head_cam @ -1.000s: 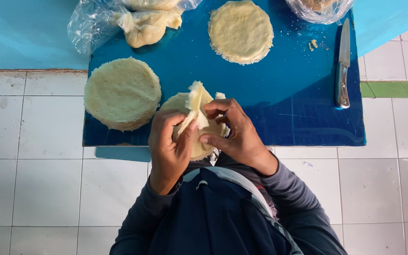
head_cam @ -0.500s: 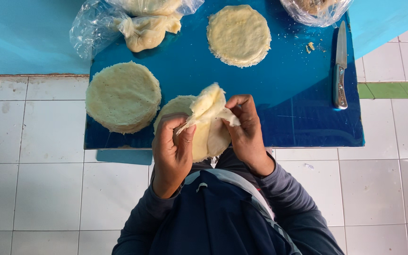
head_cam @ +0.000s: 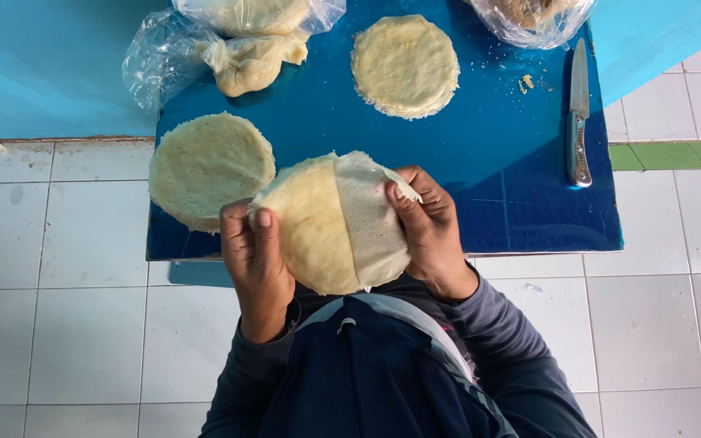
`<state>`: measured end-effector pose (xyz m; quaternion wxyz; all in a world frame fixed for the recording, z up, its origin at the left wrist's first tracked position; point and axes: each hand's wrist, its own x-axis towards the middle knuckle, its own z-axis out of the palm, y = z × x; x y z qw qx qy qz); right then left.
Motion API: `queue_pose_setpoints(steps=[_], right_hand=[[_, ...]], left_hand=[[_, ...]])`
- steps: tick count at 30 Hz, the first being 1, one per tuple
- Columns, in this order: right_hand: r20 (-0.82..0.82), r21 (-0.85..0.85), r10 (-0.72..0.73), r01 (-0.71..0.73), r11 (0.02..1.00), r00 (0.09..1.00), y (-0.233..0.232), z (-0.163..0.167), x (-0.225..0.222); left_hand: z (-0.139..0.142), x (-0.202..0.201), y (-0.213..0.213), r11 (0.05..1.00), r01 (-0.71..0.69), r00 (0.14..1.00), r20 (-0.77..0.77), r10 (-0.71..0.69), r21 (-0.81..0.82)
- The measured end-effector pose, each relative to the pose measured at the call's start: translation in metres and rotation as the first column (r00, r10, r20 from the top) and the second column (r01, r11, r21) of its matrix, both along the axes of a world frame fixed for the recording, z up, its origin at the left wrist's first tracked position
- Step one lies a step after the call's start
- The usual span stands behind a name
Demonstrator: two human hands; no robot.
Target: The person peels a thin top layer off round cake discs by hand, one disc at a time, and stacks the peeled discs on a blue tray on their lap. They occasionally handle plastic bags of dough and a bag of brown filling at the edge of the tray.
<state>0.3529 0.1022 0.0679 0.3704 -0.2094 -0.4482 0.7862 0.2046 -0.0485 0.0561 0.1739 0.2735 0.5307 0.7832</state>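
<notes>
White floor tiles (head_cam: 66, 316) fill the lower half of the view, and above them sits a blue counter (head_cam: 521, 203) backed by a paler blue surface (head_cam: 42, 65). Starting far left on the counter, a crumpled clear plastic bag (head_cam: 160, 61) lies open, with a lump of pale dough (head_cam: 249, 61) wrapped just beside it. Below that, a stack of round flat breads (head_cam: 208, 166) sits at the counter's near-left edge.

Now to the hands. The left hand (head_cam: 257, 259) has its grip closed on the left rim of a held flat bread (head_cam: 330, 223), thumb on top, fingers tucked behind. That round is up off the counter, held over its near edge, right in front of the person's chest. One thin layer is peeled over, so the right half shows a paler, rougher face. The right hand (head_cam: 427, 231) pinches that peeled flap at its upper edge, fingers curled over it.

Further back, a second round pile (head_cam: 406, 65) rests alone at centre. Another plastic bag (head_cam: 529, 16) peeks in at the top edge. Crumbs (head_cam: 526, 83) lie near it, and far right a knife (head_cam: 579, 113) lies lengthwise, well apart from both hands.
</notes>
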Motion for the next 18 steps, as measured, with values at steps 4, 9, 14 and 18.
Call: queue_pose_setpoints(steps=[4, 9, 14, 18], right_hand=[[0.005, -0.082, -0.023, 0.024, 0.996, 1.0, 0.016, 0.007, 0.006], [0.045, -0.159, -0.039, 0.046, 0.986, 0.998, 0.042, 0.019, 0.019], [0.216, -0.101, -0.049, 0.072, 0.992, 0.975, 0.08, 0.03, 0.027], [0.385, 0.297, -0.241, 0.128, 0.946, 0.891, 0.138, 0.045, 0.028]], left_hand=[[-0.006, -0.006, -0.003, 0.994, 0.02, 0.982, 0.185, -0.039, 0.106], [-0.01, -0.012, -0.007, 0.989, 0.003, 0.945, 0.324, -0.051, 0.146], [-0.015, -0.011, -0.01, 0.994, 0.009, 0.939, 0.341, -0.044, 0.106], [-0.015, -0.01, -0.014, 0.998, 0.022, 0.948, 0.315, -0.037, 0.052]])
